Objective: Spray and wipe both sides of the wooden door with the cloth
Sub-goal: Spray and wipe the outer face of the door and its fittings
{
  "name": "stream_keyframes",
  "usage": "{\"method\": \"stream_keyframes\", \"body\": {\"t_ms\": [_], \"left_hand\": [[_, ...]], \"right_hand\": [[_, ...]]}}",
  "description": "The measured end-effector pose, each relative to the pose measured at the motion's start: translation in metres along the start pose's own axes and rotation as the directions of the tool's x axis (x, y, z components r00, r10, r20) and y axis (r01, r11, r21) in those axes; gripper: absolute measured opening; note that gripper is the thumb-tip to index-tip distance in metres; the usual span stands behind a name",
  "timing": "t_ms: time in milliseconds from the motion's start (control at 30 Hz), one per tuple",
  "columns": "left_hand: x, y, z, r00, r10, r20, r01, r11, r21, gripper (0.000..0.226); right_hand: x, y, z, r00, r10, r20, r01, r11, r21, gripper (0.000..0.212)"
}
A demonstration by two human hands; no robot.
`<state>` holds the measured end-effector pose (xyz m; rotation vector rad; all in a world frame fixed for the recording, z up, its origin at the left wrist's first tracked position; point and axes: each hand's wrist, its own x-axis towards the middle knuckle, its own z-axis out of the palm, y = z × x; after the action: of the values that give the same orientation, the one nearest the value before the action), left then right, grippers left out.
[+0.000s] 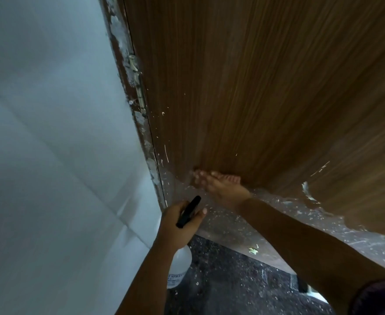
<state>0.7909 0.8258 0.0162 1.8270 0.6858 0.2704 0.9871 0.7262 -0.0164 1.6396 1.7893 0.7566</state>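
Observation:
The wooden door (266, 87) fills the upper right, brown with a vertical grain. A pale, paint-flecked band (277, 214) runs along its lower part. My right hand (223, 185) lies flat against the door at the top of that band, fingers stretched out and blurred. No cloth is clear under it. My left hand (180, 221) is closed on the spray bottle (180, 267). The bottle's black trigger head (189, 211) sticks up toward the door and its white body hangs below my wrist.
A white tiled wall (50, 155) takes up the left side. It meets the paint-smeared door frame (137, 92), where a hinge sits. Below is a dark speckled floor (228, 280) with paint spots. A small white object (314, 294) lies on the floor by my right forearm.

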Motion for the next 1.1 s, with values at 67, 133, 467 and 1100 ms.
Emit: {"method": "stream_keyframes", "body": {"t_ms": [67, 133, 467, 1100], "left_hand": [[-0.003, -0.006, 0.000, 0.999, 0.001, -0.050, 0.000, 1.000, 0.014, 0.033], [-0.006, -0.007, 0.000, 0.999, -0.007, -0.042, 0.009, 0.999, 0.036, 0.032], [-0.006, 0.034, 0.028, 0.993, -0.048, 0.110, 0.058, 0.994, -0.088, 0.027], [-0.018, 0.079, 0.116, 0.953, -0.057, 0.297, 0.058, 0.998, 0.006, 0.023]], "right_hand": [[-0.010, -0.023, 0.025, 0.929, -0.252, 0.270, 0.221, 0.965, 0.141, 0.059], [-0.023, -0.025, 0.025, 0.887, -0.266, 0.378, 0.161, 0.944, 0.288, 0.060], [-0.083, 0.064, -0.023, 0.845, 0.465, -0.264, -0.459, 0.884, 0.086, 0.056], [-0.202, 0.064, -0.025, 0.627, 0.724, -0.286, -0.724, 0.678, 0.128, 0.069]]}}
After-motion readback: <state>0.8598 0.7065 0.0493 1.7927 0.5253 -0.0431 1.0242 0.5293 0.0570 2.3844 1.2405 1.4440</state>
